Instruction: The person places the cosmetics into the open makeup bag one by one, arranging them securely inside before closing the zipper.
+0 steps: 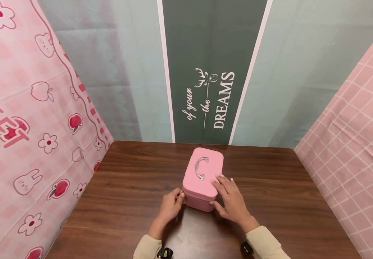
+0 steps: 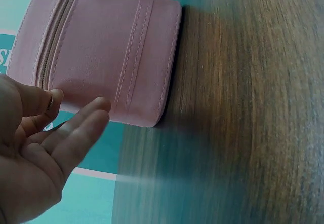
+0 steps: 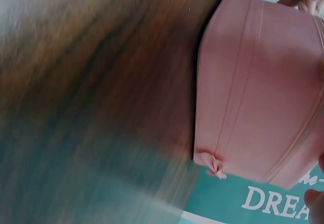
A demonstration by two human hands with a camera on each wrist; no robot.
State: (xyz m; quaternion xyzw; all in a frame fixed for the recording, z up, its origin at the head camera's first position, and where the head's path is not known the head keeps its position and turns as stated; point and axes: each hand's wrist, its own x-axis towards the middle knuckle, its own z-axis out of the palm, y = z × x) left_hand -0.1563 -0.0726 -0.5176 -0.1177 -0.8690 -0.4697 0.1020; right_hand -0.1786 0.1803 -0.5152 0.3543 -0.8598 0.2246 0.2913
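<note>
A pink zippered case [image 1: 202,169] with a silver handle [image 1: 197,168] on its lid stands upright on the wooden table. At its near left corner, my left hand [image 1: 171,205] pinches a small metal zipper pull [image 2: 49,102] between thumb and finger. The zipper [image 2: 53,46] runs just below the lid and looks closed along the part in the left wrist view. My right hand [image 1: 231,201] rests on the case's right side, fingertips on the lid and thumb against the near right corner. A pink bow [image 3: 212,164] decorates the case's side low down.
The brown table [image 1: 124,187] extends to both sides of the case. Behind it hangs a green printed curtain [image 1: 212,36]. Pink patterned cloths stand at the left [image 1: 44,118] and right [image 1: 351,133] edges.
</note>
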